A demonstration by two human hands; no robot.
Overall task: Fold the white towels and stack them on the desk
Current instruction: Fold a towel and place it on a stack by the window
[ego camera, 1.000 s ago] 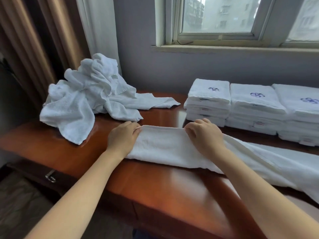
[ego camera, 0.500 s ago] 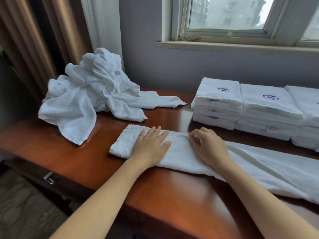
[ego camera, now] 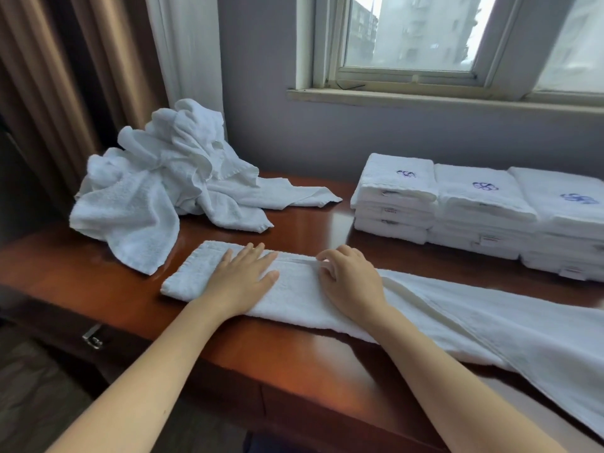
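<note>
**Q:** Head view: which step is in hand?

**A:** Mid-fold, by appearance. The towel [ego camera: 294, 299], white terry narrowed to a long strip, lies along the near side of the desk [ego camera: 294, 361], and its right end trails past the edge. The left hand [ego camera: 240, 279] presses flat on it with straight fingers. The right hand [ego camera: 351, 282] has curled fingers that pinch the hem.

**Q:** And the next move?

**A:** Likely folding it crosswise with the edges matched, then adding it to the folded stacks [ego camera: 397, 194]. The unfolded heap [ego camera: 163, 191] waits at rear left.
</note>
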